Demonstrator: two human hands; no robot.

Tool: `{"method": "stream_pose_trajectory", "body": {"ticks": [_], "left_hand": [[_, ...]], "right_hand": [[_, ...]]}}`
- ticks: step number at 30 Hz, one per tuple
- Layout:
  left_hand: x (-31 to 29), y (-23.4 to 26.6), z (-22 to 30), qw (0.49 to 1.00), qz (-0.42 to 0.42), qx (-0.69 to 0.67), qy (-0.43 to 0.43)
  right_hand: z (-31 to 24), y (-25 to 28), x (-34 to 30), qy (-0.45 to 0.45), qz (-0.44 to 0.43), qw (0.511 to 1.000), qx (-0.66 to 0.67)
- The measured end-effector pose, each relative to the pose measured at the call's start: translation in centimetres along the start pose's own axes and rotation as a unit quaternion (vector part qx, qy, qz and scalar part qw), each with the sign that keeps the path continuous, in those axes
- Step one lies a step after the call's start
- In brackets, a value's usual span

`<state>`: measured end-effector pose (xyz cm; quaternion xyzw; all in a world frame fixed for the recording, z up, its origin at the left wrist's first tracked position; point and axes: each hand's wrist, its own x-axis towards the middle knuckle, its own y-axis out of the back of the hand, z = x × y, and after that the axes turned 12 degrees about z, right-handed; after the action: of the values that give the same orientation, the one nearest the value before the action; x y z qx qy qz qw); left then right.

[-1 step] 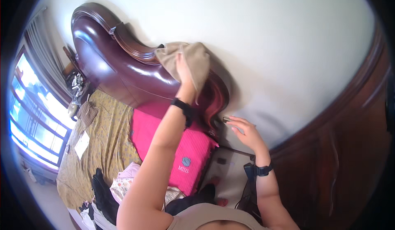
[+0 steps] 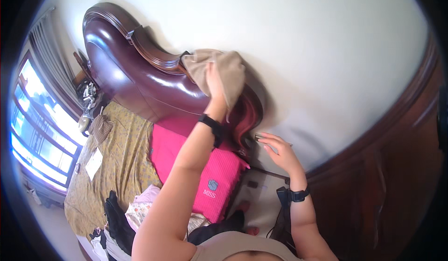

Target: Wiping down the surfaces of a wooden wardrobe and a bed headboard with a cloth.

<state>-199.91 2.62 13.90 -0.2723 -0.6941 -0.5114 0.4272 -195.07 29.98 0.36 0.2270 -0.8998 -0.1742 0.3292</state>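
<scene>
My left hand reaches up and away, its fingers closed on a beige cloth. The cloth lies draped over the carved top rail of a glossy dark maroon headboard, near its right end, and partly hides the rail. Lower and to the right, my right hand is held beside the headboard's curved end, close to the white wall. Its fingers are stretched out with the thumb apart, and I see nothing held in it. A small wall plate shows by its fingertips. Both wrists wear black bands.
The bed has a yellow patterned sheet with a bright pink ribbed pillow against the headboard. Heaped clothes lie at the near left. A barred window is at far left. Dark wooden furniture stands on the right.
My left hand and the cloth have shifted slightly right along the headboard's top. The whole view has moved a little too. My right hand stays almost where it was.
</scene>
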Motion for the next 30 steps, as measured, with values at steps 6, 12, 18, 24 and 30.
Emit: {"method": "stream_pose_trajectory", "body": {"ticks": [6, 12, 18, 24, 30], "left_hand": [[-3.6, -0.9, 3.9, 0.984, 0.087, -0.117, -0.104], [-8.6, -3.9, 6.4, 0.933, -0.109, -0.004, -0.343], [-15.6, -7.1, 9.2, 0.873, -0.075, 0.025, -0.481], [-19.9, -6.8, 9.0, 0.798, -0.121, 0.073, -0.586], [-30.6, -13.3, 8.8, 0.883, -0.303, -0.282, -0.223]], "right_hand": [[-1.3, -1.4, 3.2, -0.032, 0.097, 0.994, 0.044], [0.0, -1.3, 5.2, -0.031, 0.286, 0.957, 0.032], [2.4, -2.8, 6.4, 0.008, 0.193, 0.98, -0.049], [11.1, -4.1, 2.8, -0.095, 0.023, 0.993, -0.067], [14.2, -6.2, 0.3, -0.016, -0.148, 0.989, -0.009]]}}
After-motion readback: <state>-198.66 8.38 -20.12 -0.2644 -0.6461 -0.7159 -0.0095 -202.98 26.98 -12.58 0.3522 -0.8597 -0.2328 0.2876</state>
